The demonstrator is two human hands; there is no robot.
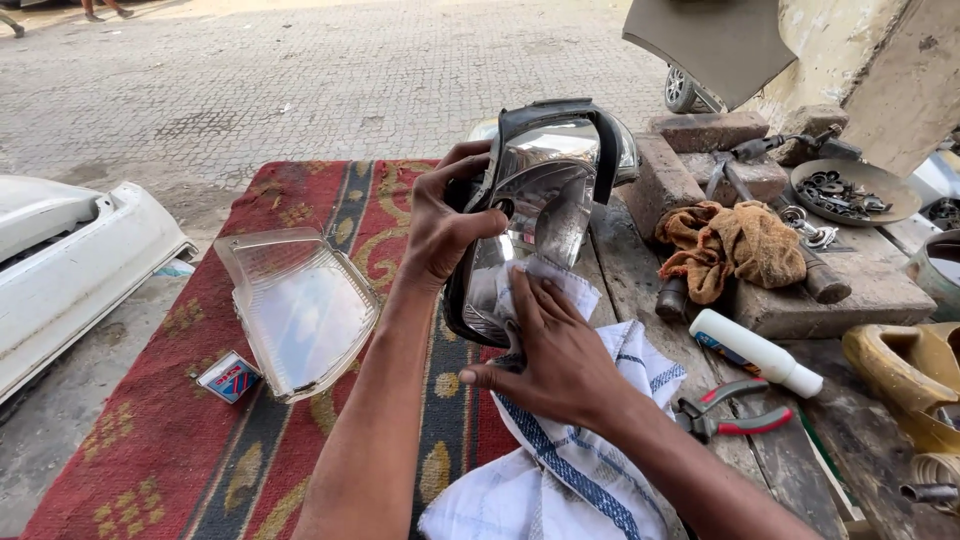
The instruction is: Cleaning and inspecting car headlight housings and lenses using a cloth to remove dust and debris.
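Head cam: left hand (440, 230) is clamped around the chrome headlight housing (535, 200), holding it upright over the tabletop (640, 280). Right hand (560, 365) lies flat, pressing a white-and-blue cloth (560, 470) onto the reflector's lower part. I'd say keep the housing braced and wipe gently. Clear lens cover (300, 305) lies left of the housing, pliers (735, 410) to its lower right.
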